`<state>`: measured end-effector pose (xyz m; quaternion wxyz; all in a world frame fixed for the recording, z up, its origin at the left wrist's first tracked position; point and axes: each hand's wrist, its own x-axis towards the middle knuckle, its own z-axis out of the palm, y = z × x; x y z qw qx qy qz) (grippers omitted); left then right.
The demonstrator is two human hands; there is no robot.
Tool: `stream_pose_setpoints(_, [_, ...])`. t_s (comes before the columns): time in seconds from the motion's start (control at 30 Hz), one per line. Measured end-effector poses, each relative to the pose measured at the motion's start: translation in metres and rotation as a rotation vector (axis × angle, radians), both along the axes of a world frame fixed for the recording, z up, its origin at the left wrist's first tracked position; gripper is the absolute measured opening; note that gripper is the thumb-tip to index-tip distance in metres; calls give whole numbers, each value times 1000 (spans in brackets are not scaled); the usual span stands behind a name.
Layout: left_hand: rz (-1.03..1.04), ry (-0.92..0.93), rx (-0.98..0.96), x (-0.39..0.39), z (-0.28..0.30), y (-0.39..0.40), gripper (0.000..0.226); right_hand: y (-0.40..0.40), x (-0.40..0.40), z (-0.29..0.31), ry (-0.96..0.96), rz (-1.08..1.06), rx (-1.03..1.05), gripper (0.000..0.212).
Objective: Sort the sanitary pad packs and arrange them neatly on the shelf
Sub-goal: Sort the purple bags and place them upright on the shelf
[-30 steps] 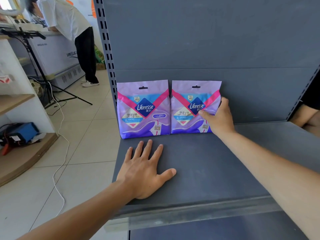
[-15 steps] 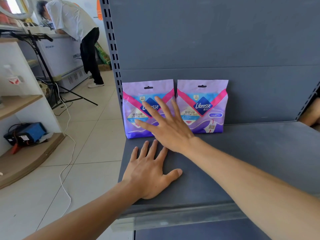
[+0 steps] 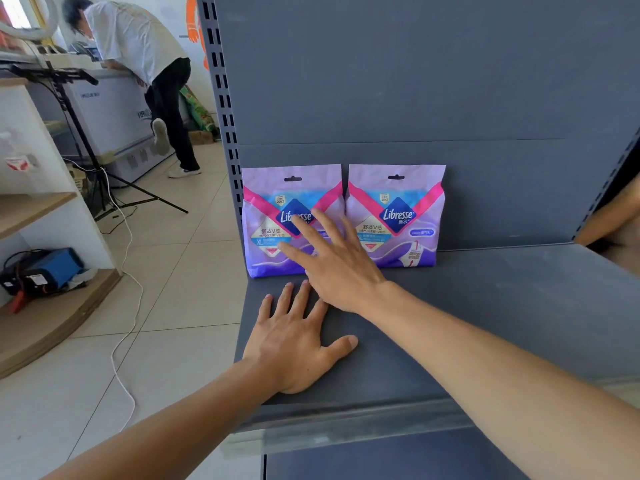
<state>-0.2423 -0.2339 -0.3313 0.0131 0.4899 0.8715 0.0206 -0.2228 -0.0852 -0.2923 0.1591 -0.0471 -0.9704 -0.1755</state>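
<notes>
Two purple Libresse sanitary pad packs stand upright side by side against the back panel of the grey shelf (image 3: pixel 502 306). The left pack (image 3: pixel 266 216) stands at the shelf's left end and the right pack (image 3: pixel 405 216) is just beside it. My right hand (image 3: pixel 332 261) reaches across with straight, spread fingers in front of the left pack's lower right part; whether it touches I cannot tell. My left hand (image 3: pixel 298 341) lies flat, palm down, on the shelf board in front of the packs and holds nothing.
The shelf's slotted upright (image 3: pixel 225 109) marks the left edge. Beyond it are tiled floor, a white cable (image 3: pixel 124 306), a tripod (image 3: pixel 86 140), a wooden rack with a blue device (image 3: pixel 52 271), and a person bending over a chest freezer (image 3: pixel 114 119). Another person's arm (image 3: pixel 613 220) shows at right.
My right hand let go of the right pack's right edge and moved left, opening out in front of the left pack. My left hand stayed flat on the shelf.
</notes>
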Motion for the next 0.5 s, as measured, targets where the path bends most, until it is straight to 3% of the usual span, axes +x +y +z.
stream_pose_setpoints(0.2, [24, -40, -63, 4, 9, -2, 93, 7, 102, -8, -206, -221, -298, 52])
stream_pose_setpoints(0.33, [31, -71, -36, 22, 26, 8, 80, 4, 158, 2, -312, -353, -545, 54])
stream_pose_setpoints(0.5, [-274, -68, 6, 101, 51, 33, 65, 3, 221, 11, -299, -419, -575, 48])
